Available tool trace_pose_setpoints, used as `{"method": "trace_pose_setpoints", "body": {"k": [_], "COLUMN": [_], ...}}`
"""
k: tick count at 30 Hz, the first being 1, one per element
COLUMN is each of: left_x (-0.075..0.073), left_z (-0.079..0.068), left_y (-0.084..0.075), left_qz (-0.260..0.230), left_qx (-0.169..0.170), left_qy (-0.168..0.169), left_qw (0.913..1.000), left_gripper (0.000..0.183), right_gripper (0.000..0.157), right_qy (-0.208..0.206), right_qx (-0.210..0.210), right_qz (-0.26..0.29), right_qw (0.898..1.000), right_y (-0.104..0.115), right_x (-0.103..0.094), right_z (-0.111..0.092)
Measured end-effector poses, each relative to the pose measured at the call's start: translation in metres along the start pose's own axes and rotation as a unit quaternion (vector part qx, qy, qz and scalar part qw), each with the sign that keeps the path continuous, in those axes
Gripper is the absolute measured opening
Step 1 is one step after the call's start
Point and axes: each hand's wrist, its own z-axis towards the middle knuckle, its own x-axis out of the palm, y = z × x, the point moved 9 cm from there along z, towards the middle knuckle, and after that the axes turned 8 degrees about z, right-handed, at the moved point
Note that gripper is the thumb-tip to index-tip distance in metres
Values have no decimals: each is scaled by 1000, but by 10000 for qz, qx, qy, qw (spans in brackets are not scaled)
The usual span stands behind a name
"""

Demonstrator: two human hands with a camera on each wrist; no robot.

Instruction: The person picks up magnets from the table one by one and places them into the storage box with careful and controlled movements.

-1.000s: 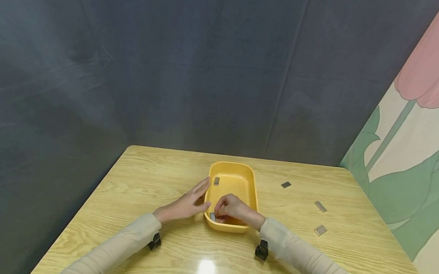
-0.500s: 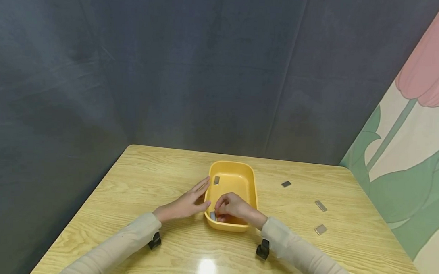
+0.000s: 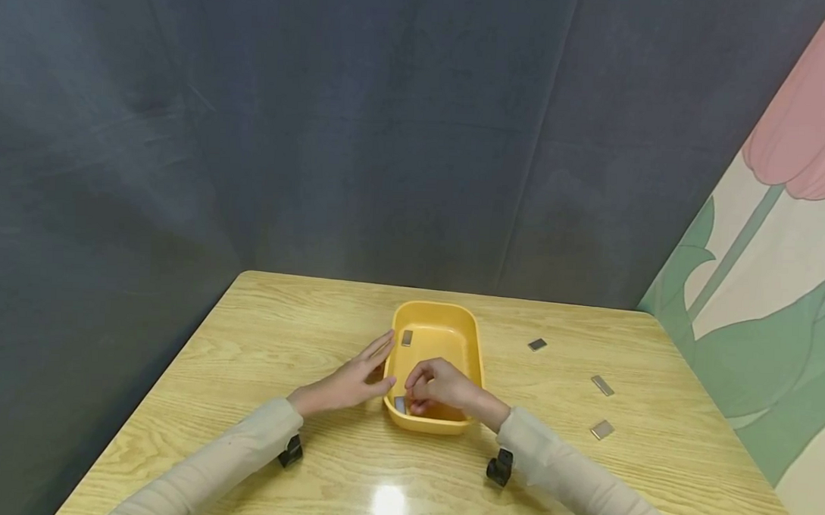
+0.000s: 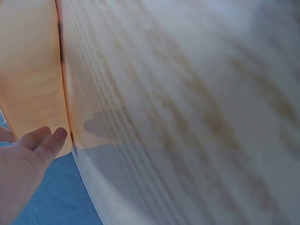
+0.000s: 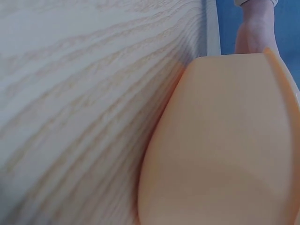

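A yellow rectangular tub (image 3: 477, 351) stands on the table, and my left hand (image 3: 353, 380) rests against its left wall with the fingers extended. In the left wrist view, that hand's fingertips (image 4: 58, 133) lie along the tub's side (image 4: 33, 84). Inside the tub, my right hand (image 3: 438, 383) is low over the near end, fingers loosely bent. Just left of its fingertips lies a small flat grey block (image 3: 400, 405), in the near left corner. Another grey block (image 3: 407, 338) lies farther back by the left wall. In the right wrist view the tub's outer wall (image 5: 220, 140) dominates.
To the right of the tub, three small flat metallic blocks lie spread on the wood-grain table (image 3: 301, 307): a dark one (image 3: 537, 344), a narrow one (image 3: 602, 385) and a nearer one (image 3: 602, 430). A dark curtain (image 3: 389, 135) hangs behind the table.
My right hand has shifted slightly right and up, its fingers coming away from the grey block in the near corner. The left hand stays put.
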Motion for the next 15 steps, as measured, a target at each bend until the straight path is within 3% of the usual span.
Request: {"method": "trace_pose_setpoints", "body": {"k": [15], "left_x": [-1], "left_z": [0], "left_y": [-2], "left_qz": [31], "left_qx": [27], "left_qy": [12], "left_qw": [10000], "left_gripper": [78], "right_gripper": [15], "right_qy": [93], "right_qx": [-160], "right_qz": [154], "right_qw": [9997], "right_y": [19], "right_x": [-9], "right_z": [-6]}}
